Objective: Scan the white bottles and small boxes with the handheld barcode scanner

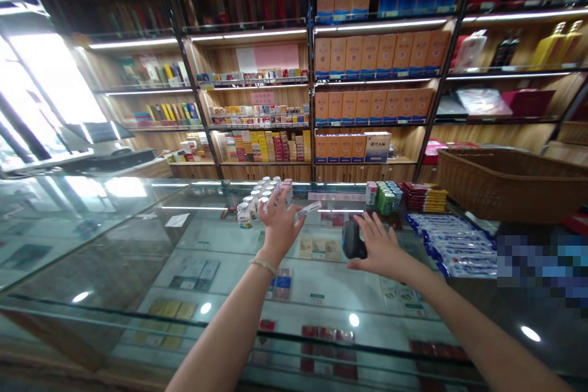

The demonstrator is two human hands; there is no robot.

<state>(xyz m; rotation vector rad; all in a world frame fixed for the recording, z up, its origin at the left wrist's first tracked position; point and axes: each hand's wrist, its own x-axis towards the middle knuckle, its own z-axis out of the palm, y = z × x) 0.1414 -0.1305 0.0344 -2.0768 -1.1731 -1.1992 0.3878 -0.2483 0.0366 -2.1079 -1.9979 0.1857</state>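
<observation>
The left hand's (279, 226) fingers appear closed on the slim packet (311, 208), which projects from the thumb side; expect it light and smooth, best gripped by its edges. The right hand's (381, 250) fingers spread around the black device (351, 240), probably rigid; clamping cannot be confirmed. The packet's near end and the device's far side are hidden. Beyond the left fingers, small bottles (245, 215) stand on the glass desk (206, 223), labels illegible.
</observation>
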